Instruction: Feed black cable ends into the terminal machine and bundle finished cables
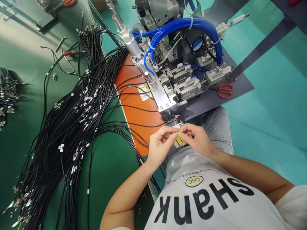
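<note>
My left hand [161, 140] and my right hand [196, 137] meet in front of my lap, fingertips almost touching. Both are closed in a pinch on thin wires [178, 132], of which only a small yellowish-green bit shows between the fingers. The rest of the wires is hidden by my fingers. Just beyond my hands is the front of a bench machine [165, 103], where a black cable ends in small coloured wire tips [177, 117]. A yellow-marked label [179, 141] shows below my fingertips.
A large bundle of black cables [59, 134] with silvery tags lies across the green table [112, 179]. Several strands cross the orange board [134, 111] to the machine. Blue hoses [182, 24] arch above it. Red-handled scissors [225, 91] lie on the dark plate at right.
</note>
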